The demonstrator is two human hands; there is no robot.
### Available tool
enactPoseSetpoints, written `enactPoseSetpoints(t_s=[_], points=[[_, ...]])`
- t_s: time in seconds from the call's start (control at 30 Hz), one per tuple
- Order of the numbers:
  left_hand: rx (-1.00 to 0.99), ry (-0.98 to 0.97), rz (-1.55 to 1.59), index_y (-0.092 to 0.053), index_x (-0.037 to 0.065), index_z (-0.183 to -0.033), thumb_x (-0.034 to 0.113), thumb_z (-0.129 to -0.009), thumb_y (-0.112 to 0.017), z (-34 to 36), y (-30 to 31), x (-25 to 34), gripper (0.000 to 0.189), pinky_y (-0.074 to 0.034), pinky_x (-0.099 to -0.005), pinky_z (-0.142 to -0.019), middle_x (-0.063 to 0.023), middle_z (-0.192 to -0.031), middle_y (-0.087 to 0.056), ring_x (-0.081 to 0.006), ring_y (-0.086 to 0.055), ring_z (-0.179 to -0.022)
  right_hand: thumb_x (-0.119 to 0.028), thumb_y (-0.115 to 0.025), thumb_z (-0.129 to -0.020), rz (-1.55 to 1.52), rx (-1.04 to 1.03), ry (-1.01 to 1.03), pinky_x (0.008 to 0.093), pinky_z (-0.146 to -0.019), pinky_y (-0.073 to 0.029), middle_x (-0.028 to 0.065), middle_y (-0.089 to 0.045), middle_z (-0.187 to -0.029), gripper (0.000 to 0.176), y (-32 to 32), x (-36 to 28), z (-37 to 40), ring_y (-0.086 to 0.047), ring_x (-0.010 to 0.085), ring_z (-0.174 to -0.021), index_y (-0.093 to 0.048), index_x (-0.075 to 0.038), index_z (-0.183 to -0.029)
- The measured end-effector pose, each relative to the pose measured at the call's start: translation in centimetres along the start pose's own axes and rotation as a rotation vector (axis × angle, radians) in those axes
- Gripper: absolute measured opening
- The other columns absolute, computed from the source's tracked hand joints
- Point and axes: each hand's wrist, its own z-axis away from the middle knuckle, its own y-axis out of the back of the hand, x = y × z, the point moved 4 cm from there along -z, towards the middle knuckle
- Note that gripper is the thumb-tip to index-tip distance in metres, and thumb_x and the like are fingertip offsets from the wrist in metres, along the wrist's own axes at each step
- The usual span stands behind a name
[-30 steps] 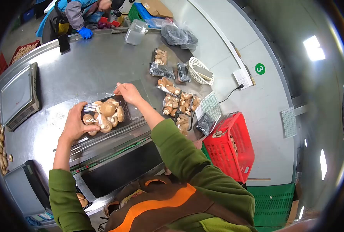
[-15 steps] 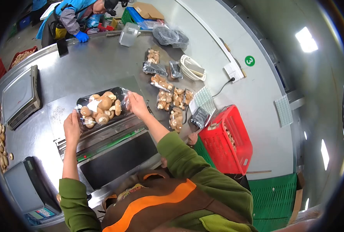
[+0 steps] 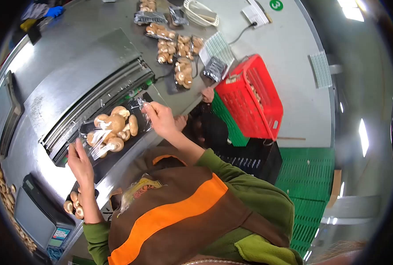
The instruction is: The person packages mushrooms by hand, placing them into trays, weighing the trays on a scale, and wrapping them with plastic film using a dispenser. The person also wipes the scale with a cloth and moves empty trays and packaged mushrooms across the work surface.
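A black tray of brown mushrooms (image 3: pixel 116 126) under clear film lies between my two hands, over the dark plate of the wrapping machine (image 3: pixel 99 99). My right hand (image 3: pixel 159 118) pinches the film at the tray's right end. At the left end is my left hand (image 3: pixel 80 161), its fingers extended and apart beside the film. Below my left forearm sits a second, smaller tray of mushrooms (image 3: pixel 75 204), partly hidden by the arm.
Several wrapped mushroom packs (image 3: pixel 183 73) lie beyond my right hand, near a white basket (image 3: pixel 201 12) and a red crate (image 3: pixel 254 97). Scales (image 3: pixel 35 210) and loose mushrooms (image 3: pixel 4 190) are at left. A co-worker's blue glove (image 3: pixel 54 12) shows at top left.
The view has turned and shifted. The mushroom tray has moved from beyond the machine's metal bar to the near side, over the dark plate. My left hand's fingers have opened.
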Motion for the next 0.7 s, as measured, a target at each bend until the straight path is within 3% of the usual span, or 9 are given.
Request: enactPoseSetpoints(t_s=[0.13,0.23,0.27,0.3,0.43,0.5,0.57,0.6,0.7], points=[[-0.021,-0.075,0.014,-0.045,-0.005,-0.072,0.026,-0.097,-0.050,1.4,-3.0,-1.9,0.040,-0.033,-0.0317,-0.052,-0.0080,-0.059,-0.035,-0.0158,-0.030,-0.057,-0.024,-0.060,-0.090,0.137,0.173,0.104,0.0253,-0.041,-0.036,0.0010,-0.050,-0.048,0.032,3.2,1.5,2.9,-0.047,0.0060,-0.042,-0.064,-0.001,-0.069],[-0.085,-0.209,-0.212,-0.049,-0.003,-0.071,0.025,-0.094,-0.054,0.5,-4.5,-3.7,0.037,-0.040,-0.0344,-0.052,-0.0140,-0.060,-0.047,-0.0254,-0.040,-0.051,-0.022,-0.062,-0.087,0.376,0.235,0.089,0.0303,-0.051,-0.040,0.0066,-0.052,-0.051,0.031,5.7,10.8,2.8,-0.050,0.0152,-0.048,-0.062,-0.003,-0.064],[-0.015,-0.337,-0.405,-0.051,-0.001,-0.070,0.025,-0.093,-0.056,0.3,-5.0,-3.1,0.035,-0.043,-0.0360,-0.053,-0.0141,-0.063,-0.051,-0.0285,-0.046,-0.054,-0.021,-0.062,-0.087,0.558,0.356,0.335,0.0317,-0.058,-0.041,0.0103,-0.055,-0.058,0.031,5.8,10.7,3.1,-0.052,0.0224,-0.057,-0.060,-0.003,-0.062],[0.070,-0.468,-0.591,-0.053,0.001,-0.069,0.025,-0.092,-0.057,-0.1,-5.8,-2.5,0.033,-0.046,-0.0377,-0.054,-0.0142,-0.065,-0.055,-0.0316,-0.053,-0.056,-0.021,-0.060,-0.088,0.529,0.396,0.361,0.0347,-0.064,-0.042,0.0131,-0.057,-0.064,0.030,5.3,12.1,3.1,-0.053,0.0282,-0.063,-0.060,-0.002,-0.064],[-0.060,-0.639,-0.626,-0.057,0.004,-0.077,0.014,-0.089,-0.054,-1.5,-10.5,-1.2,0.016,-0.048,-0.0394,-0.063,-0.0127,-0.076,-0.059,-0.0311,-0.059,-0.071,-0.031,-0.044,-0.097,0.161,0.548,-0.039,0.0396,-0.062,-0.043,0.0143,-0.062,-0.072,0.037,-0.5,18.7,3.0,-0.055,0.0323,-0.064,-0.056,-0.001,-0.078],[-0.136,-0.607,-0.627,-0.056,0.005,-0.087,0.012,-0.088,-0.050,-1.7,-12.6,-2.2,0.010,-0.048,-0.0404,-0.065,-0.0131,-0.085,-0.060,-0.0345,-0.058,-0.076,-0.036,-0.039,-0.098,-0.656,0.290,-0.374,0.0375,-0.067,-0.046,0.0095,-0.065,-0.083,0.041,-2.8,21.1,2.9,-0.059,0.0282,-0.070,-0.059,-0.003,-0.084],[-0.297,-0.372,-0.466,-0.058,0.006,-0.094,0.017,-0.091,-0.049,-2.0,-13.8,-3.2,0.015,-0.050,-0.0380,-0.068,-0.0119,-0.087,-0.062,-0.0323,-0.061,-0.078,-0.039,-0.035,-0.098,-1.627,-0.134,-0.742,0.0346,-0.074,-0.048,0.0082,-0.065,-0.096,0.042,-3.7,13.5,5.1,-0.061,0.0216,-0.081,-0.060,-0.005,-0.100],[-0.313,-0.392,-0.466,-0.058,0.006,-0.094,0.017,-0.091,-0.049,-1.9,-13.9,-3.0,0.015,-0.050,-0.0380,-0.068,-0.0119,-0.087,-0.062,-0.0323,-0.061,-0.078,-0.038,-0.037,-0.098,-1.675,-0.377,-0.723,0.0346,-0.075,-0.048,0.0085,-0.064,-0.098,0.040,-3.4,10.4,6.2,-0.061,0.0216,-0.083,-0.059,-0.005,-0.102],[-0.347,-0.984,-1.362,-0.055,0.009,-0.088,0.024,-0.092,-0.051,1.1,-14.2,-2.0,0.016,-0.045,-0.0338,-0.062,-0.0071,-0.082,-0.055,-0.0218,-0.053,-0.071,-0.035,-0.041,-0.097,-1.370,-0.848,-0.538,0.0346,-0.080,-0.047,0.0094,-0.062,-0.104,0.035,-2.9,2.9,10.4,-0.060,0.0215,-0.089,-0.057,-0.005,-0.107]])
